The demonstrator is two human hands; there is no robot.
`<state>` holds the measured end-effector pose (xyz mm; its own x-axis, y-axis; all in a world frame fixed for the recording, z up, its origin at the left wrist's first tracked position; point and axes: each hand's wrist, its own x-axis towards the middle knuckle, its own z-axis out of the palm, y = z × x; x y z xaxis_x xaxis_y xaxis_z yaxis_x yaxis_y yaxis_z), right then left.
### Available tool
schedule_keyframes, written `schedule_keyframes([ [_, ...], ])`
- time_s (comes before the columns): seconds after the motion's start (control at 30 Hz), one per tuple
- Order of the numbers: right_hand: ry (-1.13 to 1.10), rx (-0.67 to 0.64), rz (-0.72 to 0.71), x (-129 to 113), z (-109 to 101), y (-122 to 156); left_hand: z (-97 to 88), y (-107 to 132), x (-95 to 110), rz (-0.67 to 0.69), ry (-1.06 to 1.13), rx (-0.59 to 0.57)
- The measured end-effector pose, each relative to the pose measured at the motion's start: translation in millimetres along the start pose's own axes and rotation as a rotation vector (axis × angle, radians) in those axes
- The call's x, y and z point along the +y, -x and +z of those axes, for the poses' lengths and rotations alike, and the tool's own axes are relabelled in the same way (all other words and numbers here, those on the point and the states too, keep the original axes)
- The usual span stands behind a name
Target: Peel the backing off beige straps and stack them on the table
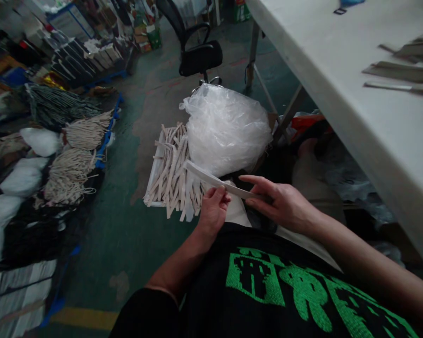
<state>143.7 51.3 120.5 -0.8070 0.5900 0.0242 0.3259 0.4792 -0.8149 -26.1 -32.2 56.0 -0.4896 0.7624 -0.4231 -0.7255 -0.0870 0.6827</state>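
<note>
The black shirt (197, 300) with its green print (255, 279) is nearest, filling the bottom edge of the view. Just beyond it, both hands share one pale strip (206, 174). Its long axis slants from the right hand (280, 199), at the near end, up and leftward past the left hand (213, 209), so the free end points away from the body, towards the tray (157, 162) and the bag (229, 131).

The left fingers are closed in a pinch on the strip partway along, and this hand is the nearer to the tray. The right fingers are closed lightly about the near end, thumb below, index finger stretched out along it.

The tray sits left of the bag, which hides its right edge; a tangled pile (171, 176) in it overhangs the near edge. To the right stands the surface (324, 42), well apart from the strip, with flat pieces (402, 70) by its far right edge.
</note>
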Motion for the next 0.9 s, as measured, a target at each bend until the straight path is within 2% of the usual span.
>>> schedule_keyframes([
  [0.1, -0.046, -0.031, 0.066, 13, -4, 11, -16.2, 0, -6, -0.033, 0.089, 0.081],
  [0.17, -0.035, -0.036, 0.097, 19, 2, 12, -18.3, 6, -14, -0.094, 0.095, 0.079],
  [0.3, 0.015, -0.021, 0.103, 23, 18, 6, -6.5, 19, -34, -0.225, 0.043, -0.03],
  [0.5, -0.036, -0.055, 0.164, 28, -1, 23, -5.8, 15, -34, -0.164, 0.054, 0.008],
  [0.67, 0.032, 0.0, 0.144, 31, 6, 24, 4.9, 19, -46, -0.298, 0.01, -0.126],
  [0.83, -0.009, -0.02, 0.188, 35, -5, 38, 7.7, 17, -50, -0.275, 0.019, -0.045],
  [0.9, 0.011, -0.008, 0.206, 39, -8, 43, 8.8, 17, -53, -0.299, 0.01, -0.069],
])
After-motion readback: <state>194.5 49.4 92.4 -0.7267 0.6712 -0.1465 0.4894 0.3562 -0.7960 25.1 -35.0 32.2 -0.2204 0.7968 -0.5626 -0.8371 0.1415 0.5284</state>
